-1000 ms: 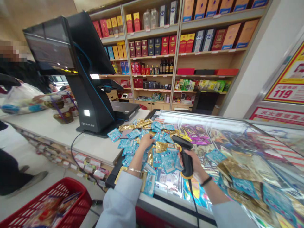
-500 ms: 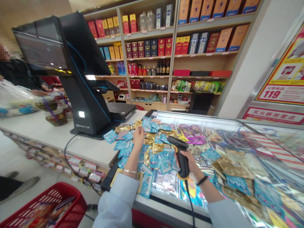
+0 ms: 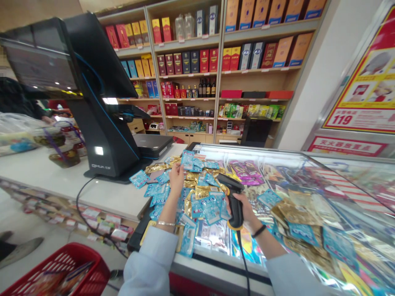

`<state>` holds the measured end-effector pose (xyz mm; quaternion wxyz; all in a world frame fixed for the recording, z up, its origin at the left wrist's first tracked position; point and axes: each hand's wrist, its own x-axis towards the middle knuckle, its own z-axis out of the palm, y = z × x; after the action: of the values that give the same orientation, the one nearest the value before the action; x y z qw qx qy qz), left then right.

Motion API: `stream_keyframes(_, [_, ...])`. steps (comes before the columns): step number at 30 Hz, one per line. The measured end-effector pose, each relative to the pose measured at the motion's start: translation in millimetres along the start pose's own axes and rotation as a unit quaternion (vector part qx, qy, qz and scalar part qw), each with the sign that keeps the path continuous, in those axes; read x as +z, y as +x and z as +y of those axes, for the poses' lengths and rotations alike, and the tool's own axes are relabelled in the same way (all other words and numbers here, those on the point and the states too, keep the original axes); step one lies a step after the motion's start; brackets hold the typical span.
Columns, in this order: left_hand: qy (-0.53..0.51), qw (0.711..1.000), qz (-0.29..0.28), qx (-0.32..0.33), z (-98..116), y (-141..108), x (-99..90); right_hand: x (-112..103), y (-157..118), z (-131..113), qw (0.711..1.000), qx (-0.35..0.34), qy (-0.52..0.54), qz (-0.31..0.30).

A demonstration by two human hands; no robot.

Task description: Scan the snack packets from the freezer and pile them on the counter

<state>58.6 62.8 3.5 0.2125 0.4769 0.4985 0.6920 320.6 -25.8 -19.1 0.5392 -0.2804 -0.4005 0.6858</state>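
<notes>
My right hand [image 3: 242, 207] is wrapped round the grip of a black and yellow barcode scanner [image 3: 236, 197], its head tipped toward the left over the packets. With closed fingers, my left hand [image 3: 177, 177] pinches a blue snack packet [image 3: 187, 159] at the back of a loose heap. Around it lie several blue packets [image 3: 211, 207] and gold packets [image 3: 203, 191], spread over the counter and the glass top. To the right of the scanner sits another pile of gold and blue packets [image 3: 300, 213].
A black checkout terminal [image 3: 105, 152] stands on the white counter [image 3: 120, 201] at left, beside bundled jars [image 3: 63, 150]. On the floor is a red basket [image 3: 83, 263] holding packages. Boxes and bottles fill the shelves [image 3: 188, 76] behind. A person stands at far left.
The view has shifted slightly, so most things appear a little further left. Both hands keep their holds on the packet and the scanner.
</notes>
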Motion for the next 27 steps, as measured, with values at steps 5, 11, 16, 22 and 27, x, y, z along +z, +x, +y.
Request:
stream_keyframes(5, [0.013, 1.000, 0.004, 0.002, -0.1, 1.2, -0.7, -1.8, 1.0, 0.4, 1.000, -0.009, 0.007, 0.005])
stream_keyframes(11, [0.009, 1.000, -0.002, -0.012, -8.8, 1.0, -0.3, -4.9, 7.6, 1.9, 1.000, -0.015, 0.000, 0.003])
stream_keyframes(16, [-0.004, 0.999, -0.038, -0.025, -1.9, -3.9, 4.8, -3.0, 5.3, -7.2, 0.997, -0.036, 0.016, 0.062])
stream_keyframes(22, [-0.005, 0.993, -0.120, 0.001, 17.8, -17.6, 18.0, -5.6, -28.2, -26.8, 0.992, -0.050, 0.022, 0.111])
stream_keyframes(27, [-0.049, 0.978, -0.200, -0.014, 42.5, -40.0, 37.6, -31.7, -74.0, -49.9, 0.987, -0.085, 0.005, 0.138])
